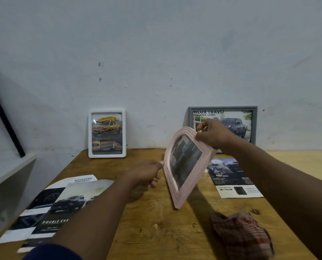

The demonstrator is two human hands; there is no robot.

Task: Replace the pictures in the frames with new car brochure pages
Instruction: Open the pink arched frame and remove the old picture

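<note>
The pink frame, pinched at its top edge by the right hand and at its left edge by the left hand, is held tilted above the middle of the table and, likely light, stiff and breakable, is best gripped by its rim.

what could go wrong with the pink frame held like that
1. The pink frame is tilted and held only at its edges by the right hand and left hand; it could slip and drop.
2. The grey frame leans on the wall just behind the right hand; a bump may topple it.
</note>
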